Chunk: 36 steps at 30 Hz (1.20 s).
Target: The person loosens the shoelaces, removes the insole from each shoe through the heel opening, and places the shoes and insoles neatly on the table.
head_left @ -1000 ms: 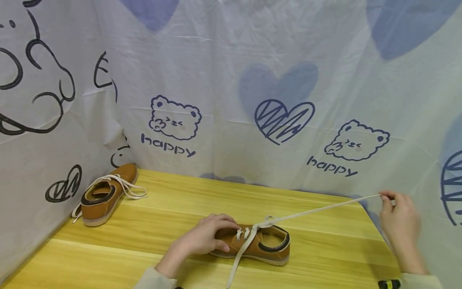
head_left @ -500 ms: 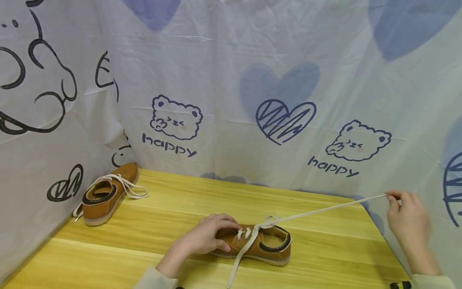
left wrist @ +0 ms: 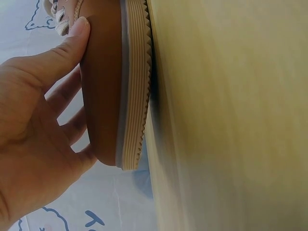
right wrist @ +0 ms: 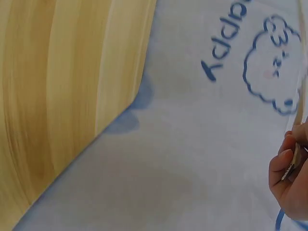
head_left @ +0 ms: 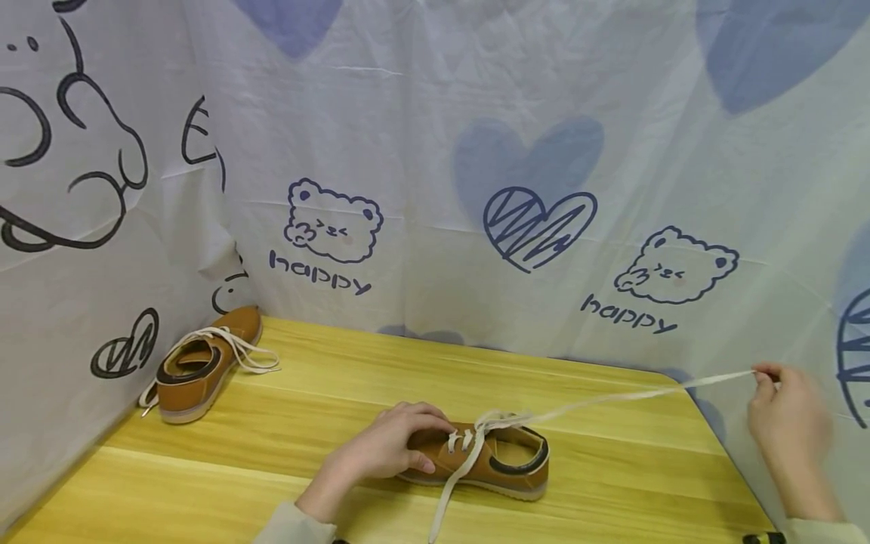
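Note:
A brown shoe (head_left: 516,483) with a dark collar lies on the table in the head view, its opening to the right. My left hand (head_left: 387,446) grips it around the toe; the left wrist view shows the thumb on one side of the brown upper (left wrist: 103,86), other fingers partly behind it. Out past the table's right corner, my right hand (head_left: 788,412) pinches the end of a cream shoelace (head_left: 612,397), which runs back to the shoe's lacing and sags slightly. The other lace end (head_left: 445,499) hangs over the shoe's near side. In the right wrist view the fingers (right wrist: 284,166) are curled.
A second brown shoe (head_left: 186,393) with loose white laces stands at the table's left back. The wooden table (head_left: 326,370) ends in a slanted right edge. White printed cloth (head_left: 421,295) hangs behind and at the left.
My right hand has moved to the right, drawing the lace out farther. The lace was straight and taut before and now looks slacker. My left hand keeps its grip on the toe.

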Available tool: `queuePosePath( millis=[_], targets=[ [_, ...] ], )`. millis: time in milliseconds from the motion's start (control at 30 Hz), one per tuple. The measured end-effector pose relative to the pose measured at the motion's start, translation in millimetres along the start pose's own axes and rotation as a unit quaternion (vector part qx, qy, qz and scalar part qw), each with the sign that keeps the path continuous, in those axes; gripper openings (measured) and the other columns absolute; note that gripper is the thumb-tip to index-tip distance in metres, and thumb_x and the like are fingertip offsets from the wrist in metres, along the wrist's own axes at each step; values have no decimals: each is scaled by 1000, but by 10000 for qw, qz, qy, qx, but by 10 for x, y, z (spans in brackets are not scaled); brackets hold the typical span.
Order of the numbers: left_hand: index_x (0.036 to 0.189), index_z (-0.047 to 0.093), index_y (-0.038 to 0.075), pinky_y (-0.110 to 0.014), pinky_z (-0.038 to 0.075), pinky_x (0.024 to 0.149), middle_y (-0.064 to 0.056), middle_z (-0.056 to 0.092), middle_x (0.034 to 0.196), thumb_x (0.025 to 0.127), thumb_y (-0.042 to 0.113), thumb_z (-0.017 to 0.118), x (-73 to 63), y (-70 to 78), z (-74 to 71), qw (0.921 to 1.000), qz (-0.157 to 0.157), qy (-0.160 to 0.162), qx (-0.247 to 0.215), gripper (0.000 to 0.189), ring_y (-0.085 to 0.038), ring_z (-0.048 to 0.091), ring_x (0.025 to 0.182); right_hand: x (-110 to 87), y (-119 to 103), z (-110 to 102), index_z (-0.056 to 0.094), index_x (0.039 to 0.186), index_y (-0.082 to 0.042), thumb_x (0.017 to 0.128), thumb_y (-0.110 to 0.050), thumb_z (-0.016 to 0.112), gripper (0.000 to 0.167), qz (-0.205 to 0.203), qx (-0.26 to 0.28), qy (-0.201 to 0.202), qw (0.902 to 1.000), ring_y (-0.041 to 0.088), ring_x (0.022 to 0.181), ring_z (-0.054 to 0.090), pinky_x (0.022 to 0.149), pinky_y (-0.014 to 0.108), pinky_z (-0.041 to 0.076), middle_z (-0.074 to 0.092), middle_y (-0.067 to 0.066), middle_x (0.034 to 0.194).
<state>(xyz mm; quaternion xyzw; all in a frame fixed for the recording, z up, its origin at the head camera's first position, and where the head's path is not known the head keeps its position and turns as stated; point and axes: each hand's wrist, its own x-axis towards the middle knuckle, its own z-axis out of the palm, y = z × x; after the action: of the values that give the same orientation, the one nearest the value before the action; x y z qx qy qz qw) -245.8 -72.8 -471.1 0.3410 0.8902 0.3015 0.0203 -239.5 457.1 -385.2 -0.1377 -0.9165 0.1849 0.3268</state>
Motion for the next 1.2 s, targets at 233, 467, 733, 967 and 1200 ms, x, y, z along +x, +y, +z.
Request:
queuePosePath(
  millis=[233,467,733,967,1200],
  targets=[
    [139,68,24,-61,36,113,1,59,144,84,22,85,-14,-2,-49,10000,9,49,46,58,-30,52,134,-16,111,-105,62,122,13,106,-10,43,34,177,116,222,9995,58,121,46,96,67,37,52,37,123],
    [140,67,24,-64,35,113,0,58,146,84,24,85,-13,-23,-42,10000,-13,-19,8,58,-31,51,135,-77,-3,-82,64,121,11,105,-10,46,31,-105,255,334,9991,54,110,52,86,63,38,55,36,118],
    [138,68,27,-62,36,112,2,59,144,84,24,85,2,-36,-10,10000,63,58,4,57,-29,52,134,-201,-446,87,71,110,6,101,-5,60,18,-861,741,876,9897,35,86,58,71,35,38,63,25,104],
    [139,68,25,-62,36,112,1,59,144,84,24,85,9,4,-6,10000,31,10,33,57,-30,52,134,-376,-815,317,72,104,3,97,-1,66,10,-1297,1124,987,9802,30,79,59,68,23,38,66,19,97],
    [138,68,25,-62,36,112,1,59,144,84,23,85,10,15,-9,10000,31,1,-8,57,-31,52,134,-568,-1142,614,73,101,-2,97,-2,69,6,-1424,1454,661,9768,21,72,57,64,16,38,67,13,96]
  ],
)
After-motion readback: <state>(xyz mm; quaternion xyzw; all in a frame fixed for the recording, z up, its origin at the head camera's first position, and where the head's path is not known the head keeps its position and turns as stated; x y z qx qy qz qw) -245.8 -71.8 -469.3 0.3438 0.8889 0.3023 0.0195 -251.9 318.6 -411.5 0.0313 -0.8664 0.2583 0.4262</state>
